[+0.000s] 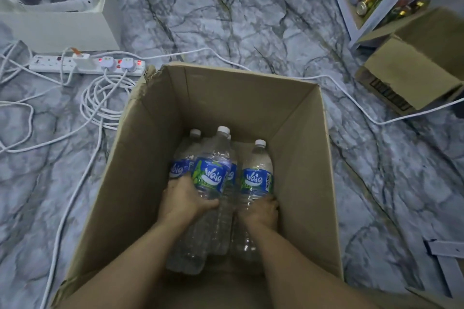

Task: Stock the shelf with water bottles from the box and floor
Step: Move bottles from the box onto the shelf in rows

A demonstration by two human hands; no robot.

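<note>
**A:** Both hands are down inside the box (pixel 226 98). The left hand (pixel 187 199) is curled round the left bottle (pixel 213 178) just below its label. The right hand (pixel 261 211) wraps the right bottle (pixel 256 178) at about the same height.

**B:** One each, then. Will that hold?

**A:** I think so, but these look like thin, clear plastic and they're full. Squeeze too hard mid-body and they'll dent and slip. A firm, even grip is better.

**B:** Anything crowding them?

**A:** Two spare bottles (pixel 183 155) sit against the left one, beside and behind it. All the caps point away from the person. I can't tell whether they lie flat or lean. Pulling the left one at an angle could drag its neighbours along. The box walls are tall, so both bottles should clear the rim before swinging sideways.

**B:** And the walk over?

**A:** A white cable (pixel 352 99) crosses the floor beyond the box, and a second box (pixel 411 65) sits just past it. Both are on the way to the shelf (pixel 340 0) at far right. With both hands full, that's a trip risk. The shelf holds cans and bottles, and I can't see where there's room.
</note>
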